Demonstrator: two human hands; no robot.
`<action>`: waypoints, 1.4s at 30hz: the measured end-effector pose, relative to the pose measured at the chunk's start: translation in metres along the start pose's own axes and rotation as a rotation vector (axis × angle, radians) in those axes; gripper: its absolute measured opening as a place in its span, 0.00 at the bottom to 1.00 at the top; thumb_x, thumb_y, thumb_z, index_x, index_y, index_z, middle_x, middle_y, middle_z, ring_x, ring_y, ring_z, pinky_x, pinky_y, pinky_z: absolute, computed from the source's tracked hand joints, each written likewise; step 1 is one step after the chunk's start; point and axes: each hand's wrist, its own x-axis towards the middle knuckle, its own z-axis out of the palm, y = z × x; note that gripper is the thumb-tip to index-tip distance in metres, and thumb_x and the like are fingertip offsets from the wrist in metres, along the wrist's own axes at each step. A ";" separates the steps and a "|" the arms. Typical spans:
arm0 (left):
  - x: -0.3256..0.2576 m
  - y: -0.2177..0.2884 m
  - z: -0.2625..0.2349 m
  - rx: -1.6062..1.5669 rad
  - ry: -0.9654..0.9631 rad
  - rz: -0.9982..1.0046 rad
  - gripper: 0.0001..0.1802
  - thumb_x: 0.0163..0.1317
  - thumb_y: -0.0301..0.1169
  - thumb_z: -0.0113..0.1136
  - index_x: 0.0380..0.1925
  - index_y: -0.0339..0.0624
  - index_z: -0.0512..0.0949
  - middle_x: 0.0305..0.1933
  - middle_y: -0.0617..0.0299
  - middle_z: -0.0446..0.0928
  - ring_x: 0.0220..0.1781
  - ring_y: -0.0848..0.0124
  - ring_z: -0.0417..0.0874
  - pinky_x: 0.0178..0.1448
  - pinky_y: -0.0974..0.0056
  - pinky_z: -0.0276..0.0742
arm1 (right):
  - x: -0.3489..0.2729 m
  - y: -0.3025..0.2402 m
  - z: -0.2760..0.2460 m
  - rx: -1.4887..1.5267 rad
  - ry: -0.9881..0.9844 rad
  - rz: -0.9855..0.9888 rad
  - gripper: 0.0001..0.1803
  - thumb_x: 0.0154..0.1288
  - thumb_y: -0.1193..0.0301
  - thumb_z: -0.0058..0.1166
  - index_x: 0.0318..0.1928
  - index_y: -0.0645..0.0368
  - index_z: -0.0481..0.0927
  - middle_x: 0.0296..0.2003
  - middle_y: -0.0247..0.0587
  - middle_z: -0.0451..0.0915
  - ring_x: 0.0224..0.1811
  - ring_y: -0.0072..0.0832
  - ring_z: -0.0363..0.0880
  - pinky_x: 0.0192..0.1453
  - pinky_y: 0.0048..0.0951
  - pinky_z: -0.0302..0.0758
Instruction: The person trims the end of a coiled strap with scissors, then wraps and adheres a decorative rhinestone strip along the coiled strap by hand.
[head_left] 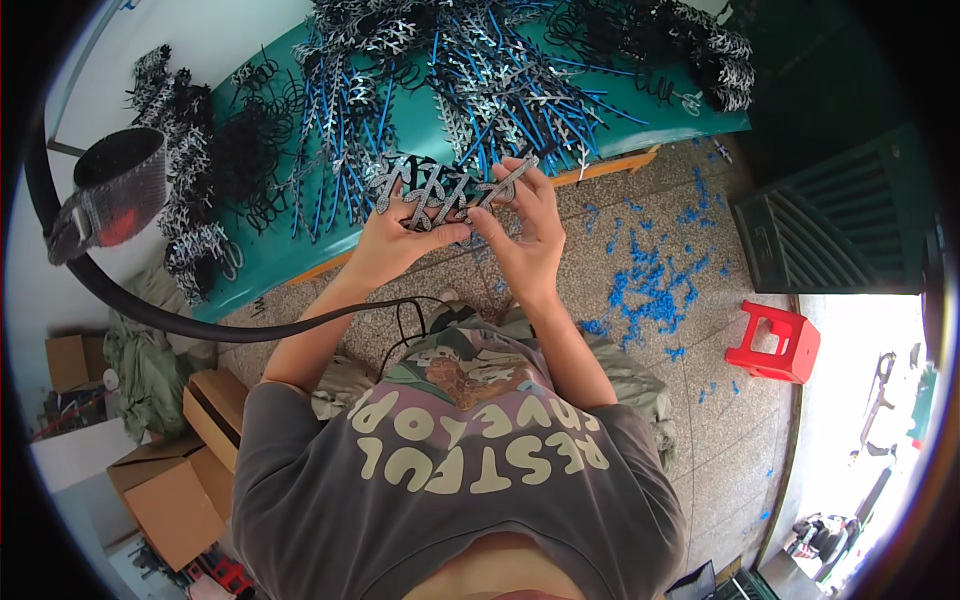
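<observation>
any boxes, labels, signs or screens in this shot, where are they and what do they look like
Cardboard box: floor at lower left, brown, large, flaps partly open.
Second cardboard box: just above it beside the person's left elbow, brown, narrow, open top showing a dark inside.
Small cardboard box: far left edge, brown, closed, squarish.
Printed shirt: grey, large cream lettering and a picture, on the person.
No signs or screens can be made out.

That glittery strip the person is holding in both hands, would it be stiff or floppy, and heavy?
The glittery strip probably flexes: it curves between the left hand and right hand. Likely light, since fingertips alone carry it. Its openwork cut-outs may snag.
</observation>
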 end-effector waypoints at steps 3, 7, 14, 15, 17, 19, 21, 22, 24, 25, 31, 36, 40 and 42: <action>-0.001 0.001 0.005 -0.122 0.044 -0.048 0.13 0.46 0.31 0.70 0.33 0.40 0.80 0.33 0.68 0.77 0.38 0.79 0.74 0.40 0.71 0.71 | 0.003 -0.012 -0.002 0.286 0.006 0.177 0.19 0.56 0.78 0.57 0.50 0.66 0.73 0.52 0.41 0.67 0.49 0.25 0.71 0.45 0.24 0.73; 0.000 -0.002 0.004 -0.082 0.016 0.061 0.13 0.46 0.32 0.70 0.31 0.41 0.80 0.30 0.67 0.76 0.36 0.77 0.74 0.35 0.69 0.70 | 0.011 -0.011 -0.007 0.481 0.110 0.407 0.16 0.58 0.80 0.54 0.48 0.68 0.74 0.48 0.40 0.70 0.46 0.23 0.72 0.43 0.22 0.73; 0.003 -0.005 0.006 0.225 0.154 0.357 0.12 0.43 0.32 0.71 0.28 0.45 0.80 0.26 0.68 0.76 0.37 0.66 0.71 0.45 0.61 0.65 | 0.019 -0.010 -0.019 0.402 0.079 0.174 0.06 0.58 0.82 0.53 0.37 0.68 0.77 0.41 0.41 0.72 0.39 0.21 0.73 0.37 0.20 0.73; 0.003 -0.008 0.006 0.219 0.160 0.338 0.12 0.42 0.33 0.71 0.28 0.46 0.80 0.27 0.69 0.76 0.36 0.67 0.72 0.46 0.61 0.63 | 0.018 -0.010 -0.019 0.412 0.097 0.165 0.05 0.57 0.82 0.54 0.36 0.68 0.77 0.41 0.41 0.72 0.38 0.20 0.73 0.36 0.20 0.72; 0.002 -0.007 0.005 0.213 0.165 0.318 0.12 0.41 0.33 0.72 0.27 0.47 0.80 0.27 0.69 0.76 0.35 0.67 0.72 0.48 0.62 0.62 | 0.018 -0.010 -0.019 0.420 0.115 0.156 0.04 0.57 0.82 0.54 0.35 0.67 0.77 0.40 0.40 0.72 0.37 0.20 0.73 0.35 0.19 0.72; 0.001 -0.001 0.001 0.368 0.134 0.426 0.12 0.41 0.33 0.72 0.26 0.46 0.80 0.27 0.69 0.78 0.36 0.69 0.74 0.49 0.62 0.61 | 0.019 -0.009 -0.019 0.437 0.128 0.200 0.04 0.56 0.82 0.55 0.34 0.67 0.77 0.40 0.41 0.73 0.37 0.19 0.73 0.34 0.19 0.71; 0.001 0.001 0.000 0.366 0.137 0.466 0.11 0.41 0.33 0.72 0.25 0.45 0.80 0.26 0.70 0.78 0.35 0.70 0.75 0.50 0.62 0.61 | 0.021 -0.008 -0.018 0.439 0.127 0.229 0.04 0.56 0.82 0.55 0.34 0.67 0.77 0.40 0.40 0.73 0.37 0.20 0.73 0.34 0.19 0.71; 0.001 0.001 0.000 0.363 0.143 0.505 0.11 0.41 0.33 0.71 0.25 0.45 0.80 0.25 0.70 0.78 0.35 0.71 0.75 0.50 0.62 0.60 | 0.021 -0.008 -0.017 0.440 0.123 0.259 0.04 0.56 0.82 0.55 0.34 0.67 0.77 0.39 0.39 0.73 0.36 0.20 0.73 0.35 0.19 0.71; -0.002 0.002 0.002 0.290 0.132 0.437 0.11 0.41 0.33 0.71 0.25 0.45 0.80 0.24 0.70 0.78 0.34 0.72 0.75 0.51 0.61 0.60 | 0.021 -0.006 -0.016 0.433 0.127 0.271 0.04 0.56 0.82 0.55 0.34 0.67 0.77 0.39 0.39 0.73 0.36 0.20 0.74 0.36 0.19 0.72; -0.004 0.003 0.002 0.218 0.120 0.370 0.10 0.41 0.33 0.71 0.24 0.45 0.80 0.24 0.70 0.78 0.34 0.72 0.75 0.52 0.61 0.59 | 0.021 -0.005 -0.016 0.426 0.130 0.283 0.04 0.57 0.82 0.54 0.34 0.67 0.77 0.39 0.38 0.73 0.36 0.21 0.74 0.37 0.19 0.72; -0.010 0.001 0.002 0.158 0.083 0.282 0.11 0.42 0.34 0.71 0.27 0.46 0.81 0.24 0.71 0.78 0.31 0.74 0.76 0.55 0.61 0.57 | 0.019 -0.005 -0.012 0.521 0.134 0.421 0.05 0.56 0.81 0.55 0.35 0.68 0.78 0.37 0.40 0.76 0.38 0.23 0.77 0.40 0.22 0.74; -0.009 0.010 0.001 0.191 0.088 0.363 0.12 0.43 0.30 0.71 0.30 0.44 0.81 0.26 0.70 0.78 0.30 0.77 0.75 0.50 0.66 0.64 | 0.015 -0.007 -0.011 0.615 0.148 0.551 0.11 0.57 0.80 0.54 0.42 0.69 0.77 0.38 0.45 0.79 0.37 0.25 0.79 0.42 0.23 0.76; -0.005 0.005 0.003 0.115 0.075 0.392 0.12 0.45 0.26 0.70 0.32 0.39 0.80 0.29 0.66 0.78 0.30 0.77 0.76 0.37 0.71 0.73 | 0.017 -0.011 -0.015 0.631 0.121 0.541 0.18 0.59 0.79 0.53 0.51 0.69 0.72 0.37 0.47 0.80 0.37 0.28 0.80 0.41 0.23 0.77; -0.008 0.004 0.003 0.071 0.052 0.342 0.12 0.46 0.26 0.69 0.33 0.38 0.80 0.29 0.65 0.78 0.30 0.77 0.76 0.36 0.71 0.74 | 0.019 -0.011 -0.021 0.625 0.124 0.570 0.18 0.60 0.79 0.52 0.52 0.69 0.70 0.37 0.48 0.80 0.37 0.29 0.80 0.40 0.24 0.78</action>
